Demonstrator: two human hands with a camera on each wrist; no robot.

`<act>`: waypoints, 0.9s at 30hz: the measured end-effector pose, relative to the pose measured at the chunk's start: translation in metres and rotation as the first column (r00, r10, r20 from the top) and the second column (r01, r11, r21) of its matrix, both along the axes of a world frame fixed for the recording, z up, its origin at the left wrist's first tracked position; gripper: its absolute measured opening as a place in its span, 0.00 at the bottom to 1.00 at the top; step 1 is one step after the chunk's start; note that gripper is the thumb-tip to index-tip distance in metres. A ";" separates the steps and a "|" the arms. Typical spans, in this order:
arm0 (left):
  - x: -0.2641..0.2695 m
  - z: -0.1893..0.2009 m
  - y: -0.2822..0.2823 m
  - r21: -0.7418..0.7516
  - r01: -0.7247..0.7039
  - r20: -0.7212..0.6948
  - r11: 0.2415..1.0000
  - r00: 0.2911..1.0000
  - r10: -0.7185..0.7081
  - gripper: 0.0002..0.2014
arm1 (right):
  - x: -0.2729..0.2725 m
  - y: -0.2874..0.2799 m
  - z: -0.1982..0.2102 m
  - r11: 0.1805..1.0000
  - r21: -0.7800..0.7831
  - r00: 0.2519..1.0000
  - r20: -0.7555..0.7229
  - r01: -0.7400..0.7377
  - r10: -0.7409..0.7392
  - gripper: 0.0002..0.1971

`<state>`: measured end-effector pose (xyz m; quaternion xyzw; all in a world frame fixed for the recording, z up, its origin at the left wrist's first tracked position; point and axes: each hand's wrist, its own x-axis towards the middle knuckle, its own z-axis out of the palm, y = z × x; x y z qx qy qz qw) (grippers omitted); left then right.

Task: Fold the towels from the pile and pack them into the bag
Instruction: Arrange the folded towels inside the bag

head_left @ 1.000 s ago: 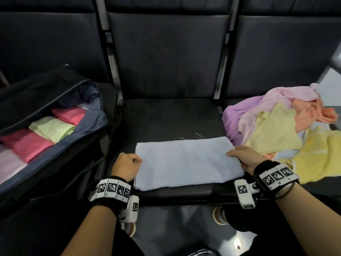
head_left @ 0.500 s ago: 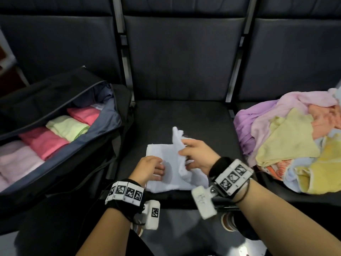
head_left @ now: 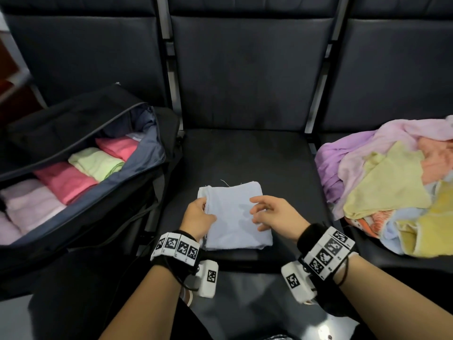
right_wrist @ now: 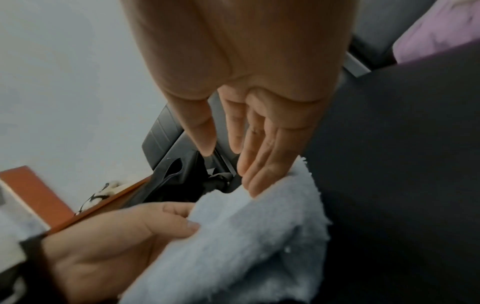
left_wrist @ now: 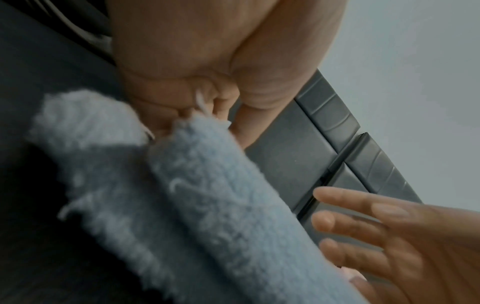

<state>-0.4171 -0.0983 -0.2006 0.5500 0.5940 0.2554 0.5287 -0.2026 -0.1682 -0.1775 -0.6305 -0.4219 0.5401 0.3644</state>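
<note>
Towel [head_left: 236,214], light blue, is lying folded on the near part of the middle seat [head_left: 245,153], likely staged between pile and bag. Left hand [head_left: 197,218] is pinching its left edges, probably holding the layers aligned. Right hand [head_left: 272,215] is hovering spread over the right half, gripping nothing. Bag [head_left: 144,165], left, is gaping open, showing five folded towels: two pink, one green, two pale lilac. Pile [head_left: 392,185], right, is sitting loose; count unclear.

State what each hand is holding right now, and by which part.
The left hand pinches the folded blue towel by its left edge. The right hand holds nothing; its fingers are straight over the towel.
</note>
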 end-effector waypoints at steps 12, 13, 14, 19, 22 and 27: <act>-0.023 -0.007 0.010 0.087 -0.002 -0.205 0.996 0.979 0.020 0.23 | -0.016 -0.016 -0.017 0.825 0.002 0.618 0.663 -0.565 0.422 0.16; -0.024 -0.006 0.010 0.104 0.008 -0.234 0.995 0.972 0.016 0.24 | -0.016 -0.017 -0.019 0.810 -0.001 0.592 0.682 -0.587 0.430 0.16; -0.025 -0.005 0.010 0.126 0.018 -0.274 0.992 0.962 0.018 0.24 | -0.016 -0.019 -0.020 0.803 0.002 0.577 0.697 -0.597 0.426 0.16; -0.022 0.006 0.001 0.299 0.155 -0.492 0.941 0.871 0.013 0.23 | -0.019 -0.028 -0.022 0.727 0.036 0.382 0.868 -0.685 0.317 0.21; -0.008 0.013 -0.014 0.267 0.360 -0.571 0.894 0.806 -0.155 0.14 | -0.024 -0.033 -0.031 0.714 -0.031 0.262 0.918 -0.699 0.297 0.27; 0.014 0.003 -0.035 -0.057 0.566 -0.758 0.822 0.512 -0.405 0.27 | -0.027 -0.031 -0.038 0.760 0.029 0.262 0.946 -0.649 0.189 0.24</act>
